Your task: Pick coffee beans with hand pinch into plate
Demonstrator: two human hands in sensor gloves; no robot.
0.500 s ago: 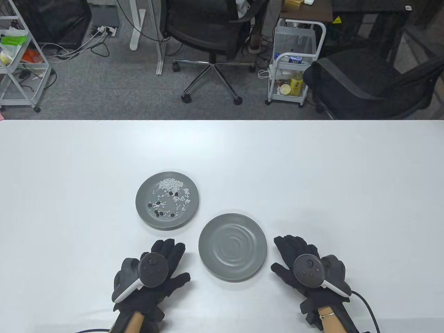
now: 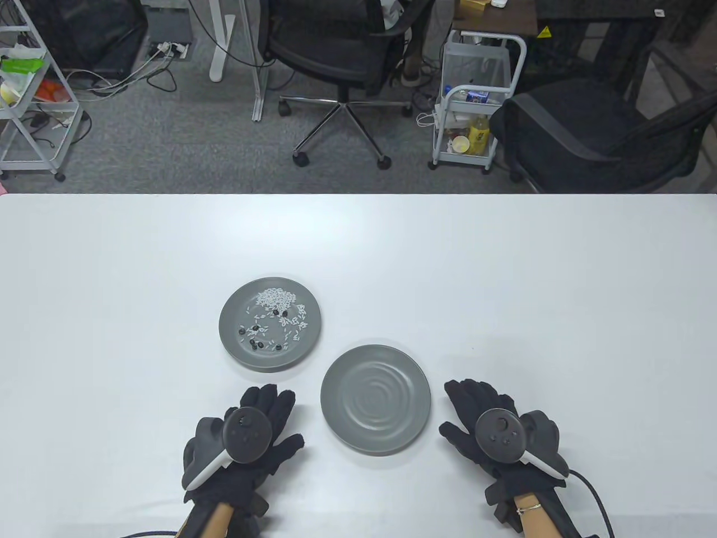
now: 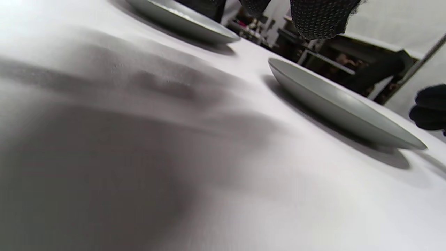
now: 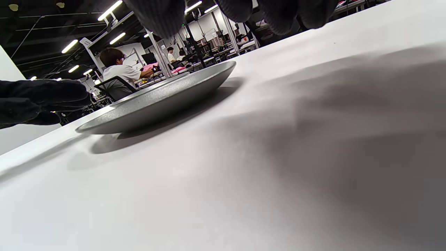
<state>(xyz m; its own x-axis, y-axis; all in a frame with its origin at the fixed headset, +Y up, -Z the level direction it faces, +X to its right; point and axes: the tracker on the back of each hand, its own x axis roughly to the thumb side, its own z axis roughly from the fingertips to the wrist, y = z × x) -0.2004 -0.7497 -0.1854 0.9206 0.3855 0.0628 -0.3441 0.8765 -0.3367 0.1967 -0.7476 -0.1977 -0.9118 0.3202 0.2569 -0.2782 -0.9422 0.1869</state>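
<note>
Dark coffee beans (image 2: 256, 335) are lying among white rice grains (image 2: 274, 298) on the far grey round plate (image 2: 235, 347), beyond the bare grey ridged plate (image 2: 411, 386); both the black-gloved left hand (image 2: 243, 443) and right hand (image 2: 496, 428) are resting flat beside that bare plate, fingers relaxed, holding nothing.

Left hand (image 2: 243, 448): black fabric glove, loose cuff at the wrist.
Left tracker (image 2: 246, 434): dark rounded pad with small buttons, white strap running down and out.
Right hand (image 2: 498, 434): matching black glove.
Right tracker (image 2: 500, 436): same dark pad, white strap.
Cable (image 2: 596, 499): black, trailing from right tracker.
Wrist band (image 2: 529, 509): thin, pale, possibly a bracelet.
Fingertips (image 3: 322, 17): dotted grip texture.
</note>
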